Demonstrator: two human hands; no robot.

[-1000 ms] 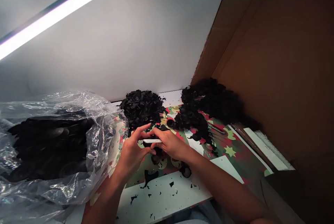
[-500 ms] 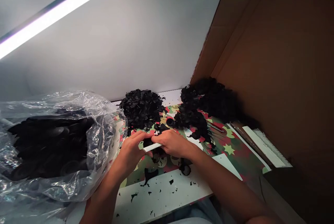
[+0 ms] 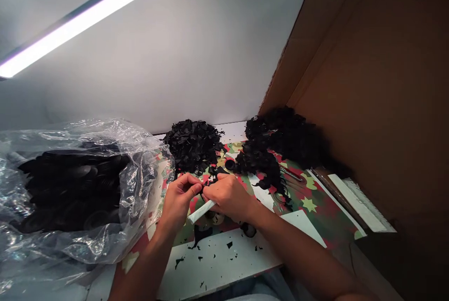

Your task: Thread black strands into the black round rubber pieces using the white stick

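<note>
Above the patterned mat, my left hand [image 3: 180,198] is closed, thumb and forefinger pinching a small black piece [image 3: 204,186], its shape mostly hidden. Close against it, my right hand [image 3: 229,198] is wrapped around a slim white handle [image 3: 200,212], whose rear end sticks out below the fingers toward the left. The other end of this tool is out of sight within the grip. Just beneath the hands lie black scraps [image 3: 202,233] and a dark ring-shaped piece [image 3: 249,230].
A clear plastic bag [image 3: 136,198] holding many black round pieces stands at left. Behind the hands is a heap of black shreds [image 3: 191,146]; a larger dark pile [image 3: 287,137] sits by the cardboard wall [image 3: 368,81]. Metal tweezers-like tool [image 3: 292,173] and white strips [image 3: 361,203] lie at right.
My left thumb and forefinger have drawn into a pinch on the black piece. The white handle has swung to point lower and further left. The view has shifted slightly.
</note>
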